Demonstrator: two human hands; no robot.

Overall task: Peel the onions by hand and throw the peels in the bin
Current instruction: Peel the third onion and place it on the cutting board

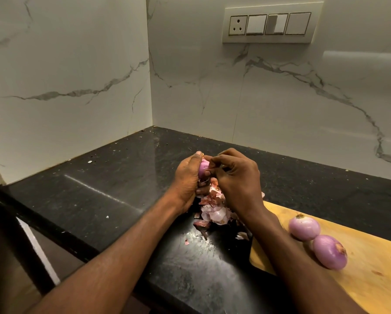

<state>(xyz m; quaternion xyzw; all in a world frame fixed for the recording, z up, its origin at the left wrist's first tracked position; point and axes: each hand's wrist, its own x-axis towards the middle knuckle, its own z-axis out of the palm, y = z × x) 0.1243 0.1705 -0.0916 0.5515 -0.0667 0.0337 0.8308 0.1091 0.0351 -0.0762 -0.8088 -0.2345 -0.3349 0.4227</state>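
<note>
Nearest us, two peeled red onions (318,240) lie touching each other on the wooden cutting board (371,288) at our right. Just beyond, a heap of onion peels (213,210) sits on the black granite counter (113,191), beneath our hands. Our left hand (187,180) curls around a small red onion (203,168), holding it above the heap, while our right hand (237,177) pinches at its skin. Farther back, a switch panel (270,23) hangs on the marble wall.
</note>
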